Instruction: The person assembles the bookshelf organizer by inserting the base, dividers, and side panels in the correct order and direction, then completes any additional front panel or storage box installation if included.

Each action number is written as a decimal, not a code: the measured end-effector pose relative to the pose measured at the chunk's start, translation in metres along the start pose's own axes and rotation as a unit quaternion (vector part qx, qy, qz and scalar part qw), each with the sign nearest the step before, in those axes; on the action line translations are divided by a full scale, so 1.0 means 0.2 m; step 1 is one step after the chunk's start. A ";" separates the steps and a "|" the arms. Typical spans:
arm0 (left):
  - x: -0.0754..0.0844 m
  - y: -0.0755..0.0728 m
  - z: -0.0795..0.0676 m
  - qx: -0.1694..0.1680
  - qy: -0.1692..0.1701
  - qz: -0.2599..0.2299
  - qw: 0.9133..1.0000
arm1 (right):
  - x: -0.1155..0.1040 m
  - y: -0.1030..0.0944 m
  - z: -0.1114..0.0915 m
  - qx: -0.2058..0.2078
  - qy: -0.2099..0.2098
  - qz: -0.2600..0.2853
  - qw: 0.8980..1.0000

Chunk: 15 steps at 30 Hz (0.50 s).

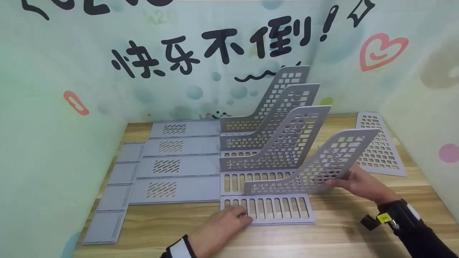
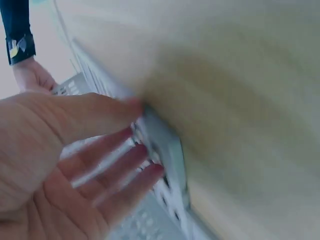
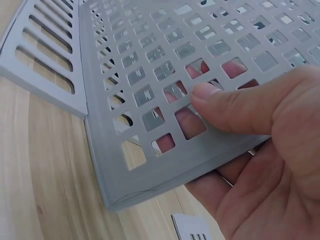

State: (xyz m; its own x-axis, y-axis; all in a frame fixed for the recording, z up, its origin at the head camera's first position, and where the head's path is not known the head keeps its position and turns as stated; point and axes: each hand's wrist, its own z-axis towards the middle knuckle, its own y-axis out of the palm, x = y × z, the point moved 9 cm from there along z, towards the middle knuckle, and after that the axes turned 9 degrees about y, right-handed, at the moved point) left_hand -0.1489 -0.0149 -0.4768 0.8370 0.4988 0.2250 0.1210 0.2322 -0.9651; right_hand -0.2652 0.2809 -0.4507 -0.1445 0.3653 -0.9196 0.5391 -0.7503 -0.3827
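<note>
My right hand (image 1: 369,184) pinches a grey perforated side panel (image 1: 312,175) by its lower right corner. In the right wrist view the thumb lies on the near face, with fingers showing through the holes behind it. The panel stands upright above the slotted base (image 1: 276,221); whether its bottom edge sits in the base cannot be told. At the base's front left part rests my left hand (image 1: 224,224). In the left wrist view its thumb touches the edge of a slotted strip (image 2: 175,155), and its fairly straight fingers lie against the slots.
Behind stand several similar upright panels, the nearest being a grey divider (image 1: 283,154). Flat hinged sheets (image 1: 200,188) extend left from the base, with smaller end flaps (image 1: 104,225) beyond. Another perforated panel (image 1: 400,168) lies flat at right. A printed cloth (image 1: 186,96) borders the wooden table (image 1: 172,233).
</note>
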 end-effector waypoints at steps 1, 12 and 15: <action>0.01 0.01 0.01 -0.009 0.007 -0.006 1.000 | -0.01 0.01 0.00 0.000 -0.003 -0.006 1.000; 0.02 0.04 0.02 -0.017 0.040 0.036 0.998 | -0.11 0.29 0.16 -0.029 -0.024 0.002 0.999; 0.02 0.04 0.02 -0.016 0.045 0.039 0.998 | -0.10 0.30 0.18 -0.005 0.002 0.000 1.000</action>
State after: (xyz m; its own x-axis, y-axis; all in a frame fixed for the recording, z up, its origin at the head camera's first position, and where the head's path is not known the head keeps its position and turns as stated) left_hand -0.1464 -0.0079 -0.4822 0.8888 0.4373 0.1371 0.0690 0.1681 -0.9834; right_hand -0.2600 0.2092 -0.4580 -0.1412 0.3673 -0.9193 0.5469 -0.7451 -0.3817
